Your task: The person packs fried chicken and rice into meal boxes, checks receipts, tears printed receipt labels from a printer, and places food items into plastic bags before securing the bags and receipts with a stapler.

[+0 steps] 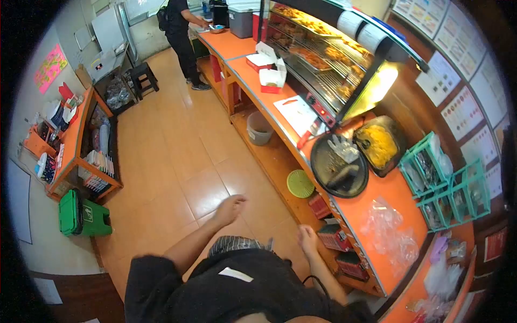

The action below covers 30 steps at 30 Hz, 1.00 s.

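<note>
My left hand (231, 210) hangs over the tiled floor in front of me, its fingers loosely bent and a little apart, with nothing seen in it. Nearer the counter, my right hand (308, 238) has its fingers curled in, and no object shows in it. Beside it, under the orange counter (353, 207), are stacked red boxes (333, 238) on the lower shelf. On the counter lie a black round pan (328, 172) with a clear plastic glove (343, 149) on it, a tray of yellow food (379, 145), and crumpled clear plastic bags (390, 231).
A lit food warmer (323, 48) stands on the counter, near open food boxes (272, 78) and a white cutting board (296, 110). Teal baskets (452, 188) line the wall. A green bin (83, 215) stands left. Another person (180, 37) works at the far end.
</note>
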### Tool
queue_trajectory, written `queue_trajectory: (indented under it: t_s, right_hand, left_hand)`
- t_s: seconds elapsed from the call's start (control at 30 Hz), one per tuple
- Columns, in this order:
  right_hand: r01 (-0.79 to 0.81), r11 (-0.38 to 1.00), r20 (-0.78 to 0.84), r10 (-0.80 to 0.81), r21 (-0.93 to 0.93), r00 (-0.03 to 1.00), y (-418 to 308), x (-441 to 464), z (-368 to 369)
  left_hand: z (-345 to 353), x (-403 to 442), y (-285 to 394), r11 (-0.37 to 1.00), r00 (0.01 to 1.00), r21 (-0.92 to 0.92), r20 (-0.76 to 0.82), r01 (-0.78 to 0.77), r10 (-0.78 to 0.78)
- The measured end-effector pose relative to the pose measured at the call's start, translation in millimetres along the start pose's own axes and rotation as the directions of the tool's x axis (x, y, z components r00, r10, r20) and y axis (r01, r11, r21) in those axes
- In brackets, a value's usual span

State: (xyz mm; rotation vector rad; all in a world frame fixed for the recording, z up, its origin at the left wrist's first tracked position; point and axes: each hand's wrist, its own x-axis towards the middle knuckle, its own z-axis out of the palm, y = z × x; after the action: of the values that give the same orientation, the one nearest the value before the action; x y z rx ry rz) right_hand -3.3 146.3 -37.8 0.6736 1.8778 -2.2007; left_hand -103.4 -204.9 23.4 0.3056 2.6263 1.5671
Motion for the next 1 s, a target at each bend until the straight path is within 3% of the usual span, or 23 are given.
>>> queue_trajectory:
  t_s: [0.1, 0.17, 0.2, 0.23, 0.27, 0.33, 0.37, 0.4, 0.47, 0.53, 0.6, 0.7, 0.77, 0.83, 0.87, 1.0]
  right_hand:
    - [-0.144, 0.981, 0.267, 0.174, -0.131, 0.948, -31.5, 104.6, 75.2]
    - [-0.083, 0.984, 0.266, 0.123, -0.159, 0.956, -69.2, 184.9, 143.8]
    - [-0.078, 0.99, 0.339, 0.115, -0.121, 0.934, -75.7, 246.1, 167.5]
    - [-0.147, 0.978, 0.397, 0.194, -0.145, 0.897, -117.9, 277.4, 191.5]
    - [-0.136, 0.986, 0.253, 0.107, 0.098, 0.961, -148.8, 291.7, 226.5]
    - [-0.13, 0.985, 0.158, 0.111, 0.112, 0.981, -175.1, 384.1, 261.3]
    - [-0.118, 0.985, 0.082, 0.109, 0.123, 0.991, -199.8, 412.3, 281.0]
    - [-0.103, 0.978, 0.085, 0.089, 0.181, 0.992, -208.7, 457.1, 294.3]
    - [-0.117, 0.957, 0.05, 0.107, 0.266, 0.993, -224.6, 533.5, 311.6]
    - [-0.123, 0.955, -0.08, 0.149, 0.27, 0.986, -247.9, 582.8, 330.4]
    - [-0.098, 0.969, -0.282, 0.162, 0.226, 0.946, -268.7, 612.5, 343.6]
    - [-0.048, 0.996, -0.535, 0.0, -0.077, 0.845, -247.5, 670.3, 346.4]
    - [-0.05, 0.981, -0.571, -0.066, -0.186, 0.818, -235.6, 683.8, 346.0]
    - [-0.003, 0.956, -0.59, -0.179, -0.294, 0.787, -267.8, 636.7, 351.8]
    - [-0.075, 0.932, -0.642, -0.185, -0.355, 0.744, -285.5, 613.1, 357.2]
    - [-0.013, 0.97, -0.649, -0.153, -0.243, 0.745, -288.7, 609.1, 341.1]
  left_hand:
    - [-66.1, -42.4, -40.5, 0.972, 0.938, -0.033, -0.257, 0.231, -0.232]
    - [-105.0, -66.4, -108.3, 0.922, 0.833, -0.089, -0.404, 0.376, -0.378]
    - [-116.4, -84.4, -153.6, 0.897, 0.777, -0.123, -0.458, 0.424, -0.431]
    - [-125.4, -104.5, -174.3, 0.857, 0.704, -0.162, -0.507, 0.489, -0.498]
    - [-130.1, -126.7, -191.0, 0.81, 0.621, -0.203, -0.549, 0.55, -0.559]
    - [-121.4, -175.0, -207.4, 0.731, 0.489, -0.257, -0.6, 0.632, -0.633]
    - [-101.0, -224.0, -280.6, 0.709, 0.408, -0.213, -0.693, 0.672, -0.594]
    - [-92.6, -268.0, -303.8, 0.611, 0.41, -0.288, -0.528, 0.737, -0.744]
    - [-66.6, -260.1, -259.0, 0.281, 0.133, -0.407, -0.355, 0.869, -0.925]
    - [-42.8, -220.9, -222.7, 0.112, 0.002, -0.485, -0.222, 0.867, -0.975]
    - [-31.2, -179.0, -204.0, 0.067, -0.014, -0.526, -0.149, 0.848, -0.989]
    - [-30.2, -114.9, -188.0, 0.075, 0.027, -0.569, -0.092, 0.819, -0.995]
    - [-40.7, -79.6, -183.0, 0.108, 0.065, -0.591, -0.094, 0.799, -0.993]
    - [-52.3, -49.6, -184.8, 0.149, 0.106, -0.606, -0.107, 0.781, -0.989]
    - [-60.5, -36.6, -187.8, 0.172, 0.125, -0.611, -0.12, 0.772, -0.985]
    - [-100.9, 8.3, -200.3, 0.281, 0.194, -0.622, -0.206, 0.73, -0.959]
